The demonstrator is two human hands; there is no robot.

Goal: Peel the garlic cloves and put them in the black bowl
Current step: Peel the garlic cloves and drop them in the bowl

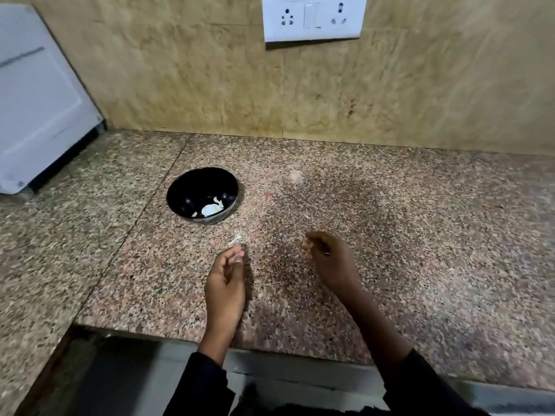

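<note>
White peeled garlic cloves [211,209] lie at the bottom of the round glossy black bowl [201,194], towards its near-right side, with a smaller pale piece beside them. The bowl stands on the speckled pink-and-grey granite counter [420,235], left of centre. Just in front of the bowl a thin pale scrap of garlic skin [235,240] shows against the stone, close to the fingertips of the left hand [225,283]. That hand's fingers are loosely curled, thumb near the forefinger; blur hides whether they pinch anything. The right hand [332,261] hovers well to the right, fingers curled inward around something small that I cannot make out. Both wrists end in dark sleeves. Behind, a white socket plate [313,17] sits on the beige stone wall, and a white appliance [39,97] stands at the far left.
</note>
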